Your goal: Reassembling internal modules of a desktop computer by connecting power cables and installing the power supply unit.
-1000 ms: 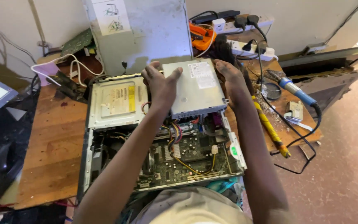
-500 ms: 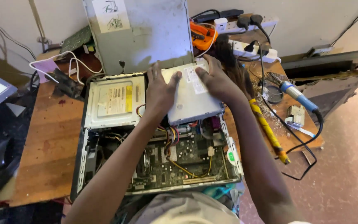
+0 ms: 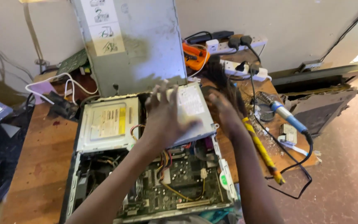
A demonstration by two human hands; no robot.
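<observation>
A grey metal power supply box (image 3: 191,114) with a white label on its top sits tilted at the rear right corner of an open desktop computer case (image 3: 73,174), above the green motherboard (image 3: 179,186). The left hand (image 3: 164,118), blurred, lies flat with fingers spread across the box top; the right hand (image 3: 224,112) presses against its right edge, fingers partly curled, and whether it grips the box cannot be told. One optical drive (image 3: 108,128), silver with a yellow-striped label, lies just beside the box on its left. The raised case lid (image 3: 133,45) stands upright behind both. On the wooden tabletop (image 3: 37,157): one yellow-handled screwdriver (image 3: 262,151) near the right wrist, one blue-handled soldering iron (image 3: 284,116) with a black cord, two white power strips (image 3: 237,54) carrying black plugs, and one orange tool (image 3: 195,56). Both forearms cover part of the motherboard.
</observation>
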